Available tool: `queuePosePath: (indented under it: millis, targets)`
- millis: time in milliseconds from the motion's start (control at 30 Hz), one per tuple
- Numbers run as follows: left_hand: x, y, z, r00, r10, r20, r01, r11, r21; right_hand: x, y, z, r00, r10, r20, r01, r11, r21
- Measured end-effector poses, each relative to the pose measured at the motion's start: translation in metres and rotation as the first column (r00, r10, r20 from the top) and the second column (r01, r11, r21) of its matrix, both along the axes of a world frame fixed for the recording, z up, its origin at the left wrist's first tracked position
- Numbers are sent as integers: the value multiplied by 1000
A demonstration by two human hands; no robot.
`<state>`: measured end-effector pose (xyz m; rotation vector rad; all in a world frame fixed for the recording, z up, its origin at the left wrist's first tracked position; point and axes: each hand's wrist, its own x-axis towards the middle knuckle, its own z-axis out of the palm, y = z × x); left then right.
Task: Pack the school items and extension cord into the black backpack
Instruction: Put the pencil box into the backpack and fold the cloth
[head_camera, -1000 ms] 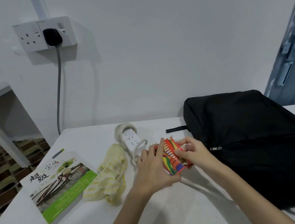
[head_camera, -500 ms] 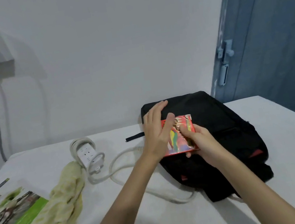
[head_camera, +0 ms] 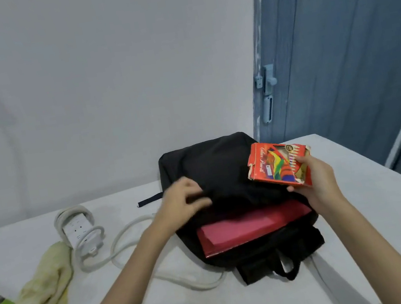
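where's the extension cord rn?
Head view, left side: extension cord lies on the table, between the yellow cloth and the backpack.

In front of me a pale yellow cloth (head_camera: pixel 37 298) lies crumpled on the white table (head_camera: pixel 377 201), near its left edge. Behind the table rises a plain white wall (head_camera: pixel 114 73) — and to the right stands a blue door (head_camera: pixel 351 47), its light-blue latch (head_camera: pixel 267 92) on the near edge.
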<state>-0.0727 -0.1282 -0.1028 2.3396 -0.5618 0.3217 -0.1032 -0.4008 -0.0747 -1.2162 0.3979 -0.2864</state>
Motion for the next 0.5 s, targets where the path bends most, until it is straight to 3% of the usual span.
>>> queuePosePath:
  millis: [67, 133, 200, 267, 333, 400, 433, 500]
  targets:
    - [17, -2, 4, 930, 274, 246, -279, 960, -14, 0, -4, 3, 994, -64, 84, 61, 997, 40]
    - [25, -10, 2, 852, 374, 366, -400, 917, -5, 1, -7, 5, 991, -56, 123, 54, 998, 13]
    - [24, -21, -9, 801, 265, 536, -349, 935, 60, 4, -6, 3, 995, -6, 104, 9, 1000, -24]
    - [23, -25, -28, 729, -3, 685, -224, 944, 243, 7, -6, -2, 997, 34, 71, -32, 999, -24]
    - [23, -18, -42, 723, -200, 661, -169, 877, 450, 9, -10, -6, 998, 42, 36, -42, 999, -4]
    - [30, -4, -47, 759, -250, 601, -195, 794, 575, 11, -15, -7, 998, 54, 18, -54, 998, 12]
    - [34, 2, -45, 774, -249, 582, -198, 778, 596, 12, -17, -7, 997, 81, 9, -81, 997, 1]
    - [44, 7, -33, 806, -197, 558, -165, 831, 532, 12, -21, -5, 986, 166, -30, -167, 985, -40]
